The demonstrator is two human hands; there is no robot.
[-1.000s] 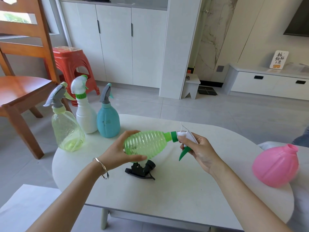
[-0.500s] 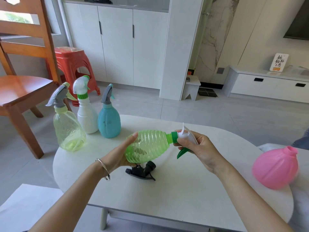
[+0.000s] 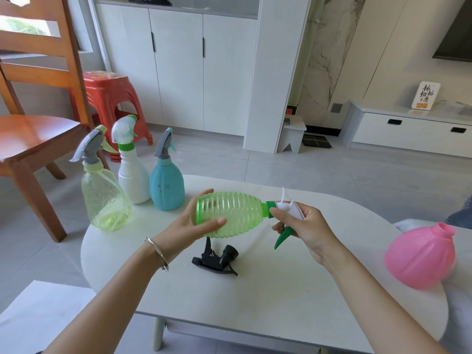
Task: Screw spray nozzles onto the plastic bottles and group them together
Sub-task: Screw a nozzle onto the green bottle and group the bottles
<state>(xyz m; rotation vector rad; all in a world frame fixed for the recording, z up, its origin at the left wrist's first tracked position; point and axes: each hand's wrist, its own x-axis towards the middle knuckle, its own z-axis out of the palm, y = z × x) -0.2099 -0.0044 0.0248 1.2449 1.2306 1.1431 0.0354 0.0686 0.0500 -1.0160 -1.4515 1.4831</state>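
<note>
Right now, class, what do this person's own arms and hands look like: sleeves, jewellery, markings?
Both arms are bare, with no sleeves, gloves or markings in view. The left hand has a thin silver bangle at its wrist. The right hand shows no ring, watch or bracelet.
</note>
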